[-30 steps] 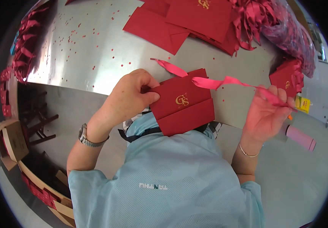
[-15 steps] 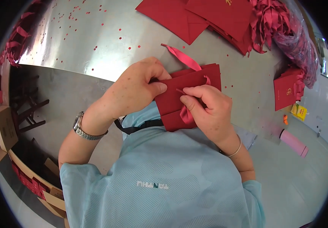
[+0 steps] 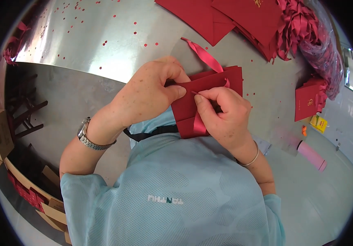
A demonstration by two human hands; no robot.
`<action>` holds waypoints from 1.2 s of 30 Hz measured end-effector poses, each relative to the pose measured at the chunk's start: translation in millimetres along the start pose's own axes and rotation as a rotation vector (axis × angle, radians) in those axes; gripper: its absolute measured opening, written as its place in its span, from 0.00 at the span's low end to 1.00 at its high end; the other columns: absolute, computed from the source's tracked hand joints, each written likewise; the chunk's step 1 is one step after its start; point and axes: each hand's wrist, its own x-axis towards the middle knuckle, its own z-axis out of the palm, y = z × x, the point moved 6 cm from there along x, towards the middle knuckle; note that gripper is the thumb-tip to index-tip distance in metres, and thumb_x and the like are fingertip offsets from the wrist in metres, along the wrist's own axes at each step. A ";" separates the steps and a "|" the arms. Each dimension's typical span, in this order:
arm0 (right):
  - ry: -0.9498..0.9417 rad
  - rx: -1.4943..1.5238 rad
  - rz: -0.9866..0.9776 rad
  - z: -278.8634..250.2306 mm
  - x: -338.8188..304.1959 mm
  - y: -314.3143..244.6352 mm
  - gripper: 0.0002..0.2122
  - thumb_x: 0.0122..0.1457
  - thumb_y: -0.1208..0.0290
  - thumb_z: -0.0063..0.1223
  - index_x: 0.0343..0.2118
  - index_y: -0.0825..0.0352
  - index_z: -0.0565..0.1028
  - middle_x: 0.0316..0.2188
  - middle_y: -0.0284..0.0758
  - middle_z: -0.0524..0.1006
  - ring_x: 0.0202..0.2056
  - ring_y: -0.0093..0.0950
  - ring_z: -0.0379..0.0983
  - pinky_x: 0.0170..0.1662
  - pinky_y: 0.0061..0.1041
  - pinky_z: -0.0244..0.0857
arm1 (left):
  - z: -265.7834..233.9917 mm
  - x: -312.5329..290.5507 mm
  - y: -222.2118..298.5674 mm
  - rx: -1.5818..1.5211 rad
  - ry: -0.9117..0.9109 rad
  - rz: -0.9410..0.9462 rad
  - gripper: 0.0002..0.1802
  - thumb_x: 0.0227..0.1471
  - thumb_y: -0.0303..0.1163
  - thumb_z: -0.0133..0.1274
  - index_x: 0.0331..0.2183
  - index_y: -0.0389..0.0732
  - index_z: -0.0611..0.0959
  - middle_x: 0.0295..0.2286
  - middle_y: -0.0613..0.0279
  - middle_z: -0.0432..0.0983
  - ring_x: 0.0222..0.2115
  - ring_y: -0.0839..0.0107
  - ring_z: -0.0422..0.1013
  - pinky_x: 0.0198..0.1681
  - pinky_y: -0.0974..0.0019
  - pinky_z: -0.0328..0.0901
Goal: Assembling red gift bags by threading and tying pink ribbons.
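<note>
Close against my front is a dark red paper gift bag (image 3: 184, 107), tilted, with its opening on the far side. My left hand (image 3: 152, 92) pinches its upper left edge, thumb on the near face and fingers behind or inside, partly hidden. My right hand (image 3: 225, 111) is closed over the near face, thumb and forefinger pinching the tip of a pinkish-red ribbon (image 3: 200, 125). Part of that ribbon hangs below the hand, and a short loop shows above it. Another ribbon (image 3: 204, 56) stretches from the far side of the bag onto the metal table.
Flat red bags (image 3: 250, 20) lie stacked at the far right beside a heap of ribbons (image 3: 297, 22) in clear plastic. More red bags (image 3: 307, 100), a yellow packet (image 3: 319, 123) and a pink bottle (image 3: 311, 156) are at right. Red paper dots speckle the metal table (image 3: 82, 53). Cardboard boxes (image 3: 0, 133) stand at left.
The view has shifted slightly. My right hand has drawn the ribbon tip a little leftward against the bag; the ribbon below hangs straighter. My left hand keeps its hold on the bag.
</note>
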 end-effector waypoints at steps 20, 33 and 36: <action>-0.201 -0.603 -0.120 27.6 16.5 -27.1 0.06 0.47 0.75 0.54 0.18 0.65 0.69 0.14 0.36 0.71 0.15 0.34 0.70 0.17 0.30 0.63 | -7.7 0.9 0.0 0.254 0.098 0.153 0.06 0.45 0.14 0.52 0.30 0.30 0.77 0.32 0.60 0.74 0.31 0.71 0.72 0.36 0.69 0.68; -0.109 -0.107 0.168 15.0 3.1 -4.3 0.08 0.52 0.69 0.60 0.27 0.67 0.72 0.21 0.37 0.76 0.23 0.36 0.76 0.24 0.32 0.68 | -8.7 1.3 0.1 0.121 0.089 0.164 0.06 0.46 0.21 0.54 0.30 0.30 0.81 0.32 0.49 0.77 0.31 0.57 0.75 0.35 0.62 0.69; -0.155 0.198 0.328 9.8 2.5 -1.6 0.11 0.55 0.72 0.59 0.38 0.69 0.73 0.25 0.39 0.79 0.26 0.34 0.78 0.29 0.30 0.70 | -7.2 -0.3 -1.1 0.017 -0.019 0.051 0.05 0.51 0.16 0.52 0.33 0.29 0.80 0.38 0.61 0.73 0.31 0.75 0.71 0.35 0.71 0.67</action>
